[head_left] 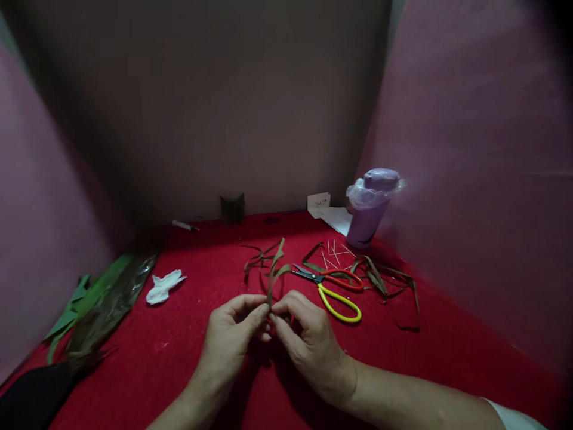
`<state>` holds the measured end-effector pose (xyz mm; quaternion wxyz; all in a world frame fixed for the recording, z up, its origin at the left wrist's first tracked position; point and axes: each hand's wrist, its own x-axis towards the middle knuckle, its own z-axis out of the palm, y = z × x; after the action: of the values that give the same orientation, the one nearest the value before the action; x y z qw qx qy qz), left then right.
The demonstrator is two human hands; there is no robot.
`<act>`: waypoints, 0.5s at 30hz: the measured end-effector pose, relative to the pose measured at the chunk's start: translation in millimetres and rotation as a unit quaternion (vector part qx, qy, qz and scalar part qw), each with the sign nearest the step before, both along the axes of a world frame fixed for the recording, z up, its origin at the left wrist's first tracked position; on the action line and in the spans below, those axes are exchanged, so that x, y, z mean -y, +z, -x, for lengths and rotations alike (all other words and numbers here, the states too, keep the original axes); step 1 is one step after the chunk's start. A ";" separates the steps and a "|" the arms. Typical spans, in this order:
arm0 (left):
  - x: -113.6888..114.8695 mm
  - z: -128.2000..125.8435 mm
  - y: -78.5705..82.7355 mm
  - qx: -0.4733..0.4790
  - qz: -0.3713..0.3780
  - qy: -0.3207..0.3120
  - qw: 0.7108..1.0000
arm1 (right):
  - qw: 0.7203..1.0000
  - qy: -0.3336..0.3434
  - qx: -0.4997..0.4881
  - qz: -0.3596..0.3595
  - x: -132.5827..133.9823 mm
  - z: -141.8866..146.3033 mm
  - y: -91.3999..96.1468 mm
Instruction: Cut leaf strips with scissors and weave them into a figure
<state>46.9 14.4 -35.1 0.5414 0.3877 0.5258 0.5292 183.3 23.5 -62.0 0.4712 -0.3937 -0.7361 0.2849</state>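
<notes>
Low over the red cloth, my left hand (227,334) pinches the lower end of a bundle of brownish-green leaf strips (274,273) between thumb and fingers. My right hand (314,343) meets it there, its thumb and forefinger closed on the same base. Free ends of the strips rise and curl above the fingertips, and more thin ends spread out behind. The pinched part is mostly hidden by my fingers. Just right of the strips lie scissors (319,279) with one red and one yellow handle, blades slightly apart.
Loose strips (378,278) and several toothpicks (336,253) lie beyond the scissors. A purple cup (367,222) and white papers (336,221) stand at back right. Leftward are crumpled tissue (165,286), long leaves (105,304) and a black object (36,397). Walls enclose three sides.
</notes>
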 end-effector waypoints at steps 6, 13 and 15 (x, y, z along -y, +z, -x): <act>-1.0 2.4 -2.7 0.028 0.019 -0.039 0.999 | 0.999 0.007 0.018 -0.031 0.4 -0.6 -1.8; -6.2 6.5 -8.3 0.045 0.009 -0.053 0.998 | 1.000 -0.002 0.024 -0.007 0.3 -0.8 0.7; -7.7 6.6 -7.4 0.048 0.006 -0.050 0.998 | 1.000 -0.011 0.016 -0.005 0.3 -0.4 1.6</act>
<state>40.3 22.1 -42.6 0.5943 0.3844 0.4820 0.5164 183.7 23.2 -60.4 0.4645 -0.4038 -0.7406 0.2698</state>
